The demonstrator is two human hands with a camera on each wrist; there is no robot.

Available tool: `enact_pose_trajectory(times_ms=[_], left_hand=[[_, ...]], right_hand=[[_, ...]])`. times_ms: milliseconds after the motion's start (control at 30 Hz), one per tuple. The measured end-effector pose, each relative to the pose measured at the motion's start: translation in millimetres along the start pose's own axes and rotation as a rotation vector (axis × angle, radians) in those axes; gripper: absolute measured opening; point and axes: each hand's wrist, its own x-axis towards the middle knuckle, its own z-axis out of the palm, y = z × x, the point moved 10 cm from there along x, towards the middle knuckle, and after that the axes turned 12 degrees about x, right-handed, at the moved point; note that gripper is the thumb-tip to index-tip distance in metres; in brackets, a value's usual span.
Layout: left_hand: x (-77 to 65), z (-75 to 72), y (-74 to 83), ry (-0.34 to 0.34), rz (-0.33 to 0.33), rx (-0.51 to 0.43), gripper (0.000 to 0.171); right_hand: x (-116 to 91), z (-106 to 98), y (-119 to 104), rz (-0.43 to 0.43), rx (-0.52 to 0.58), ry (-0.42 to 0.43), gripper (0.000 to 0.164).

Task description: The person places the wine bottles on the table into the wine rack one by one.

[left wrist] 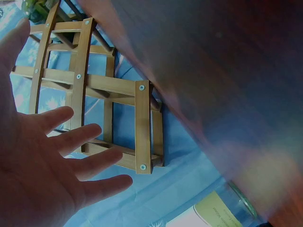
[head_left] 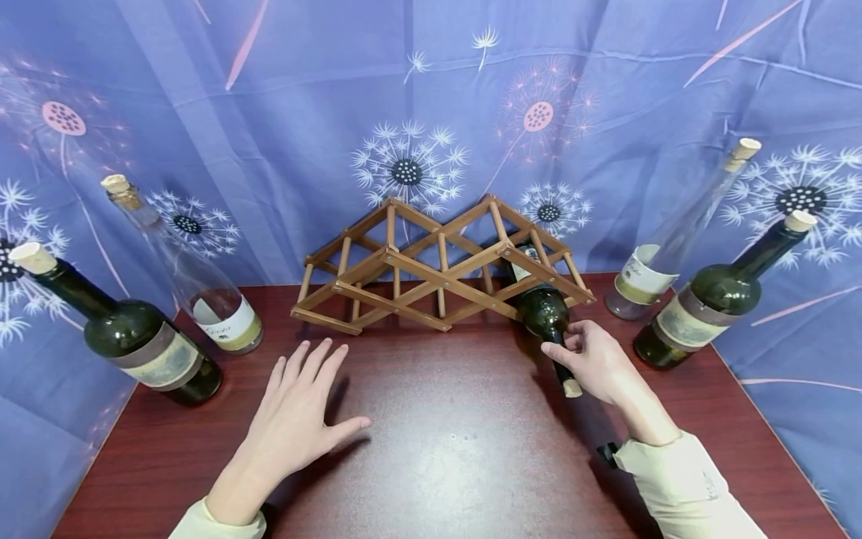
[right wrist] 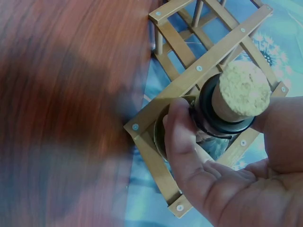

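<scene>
A folding wooden lattice wine rack (head_left: pixel 444 283) stands at the back of the table. In its right-hand opening lies a dark green wine bottle (head_left: pixel 544 311), its corked neck pointing out toward me. My right hand (head_left: pixel 599 363) holds this bottle by the neck, thumb on one side and fingers on the other. The right wrist view shows the cork (right wrist: pixel 245 89) close up, with the rack's slats behind it. My left hand (head_left: pixel 296 408) is spread over the table, left of the rack's front, holding nothing; its fingers (left wrist: pixel 106 163) are straight and apart in the left wrist view.
On the left stand a corked green bottle (head_left: pixel 151 344) and a clear bottle (head_left: pixel 225 314). Another green bottle (head_left: pixel 703 307) and a clear bottle (head_left: pixel 643 277) stand on the right. Behind the reddish-brown table (head_left: pixel 431 449) hangs a blue dandelion-print cloth (head_left: pixel 303 112).
</scene>
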Motion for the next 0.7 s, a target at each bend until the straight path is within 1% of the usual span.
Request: enact_pose_trajectory(times_ms=[200, 400, 567, 700], left_hand=[[0.3, -1.0, 0.1, 0.003, -0.001, 0.001, 0.109], [0.0, -0.1, -0.3, -0.006, -0.005, -0.004, 0.109], [0.3, -0.6, -0.3, 0.001, -0.002, -0.001, 0.109], [0.3, -2.0, -0.4, 0.015, -0.001, 0.000, 0.109]], right_hand=[[-2, -2, 0, 0.005, -0.006, 0.016, 0.077], [-4, -4, -1, 0.003, -0.018, 0.044, 0.086], [-8, -9, -5, -0.013, -0.028, 0.074, 0.092], [-13, -14, -10, -0.038, -0.034, 0.102, 0.094]])
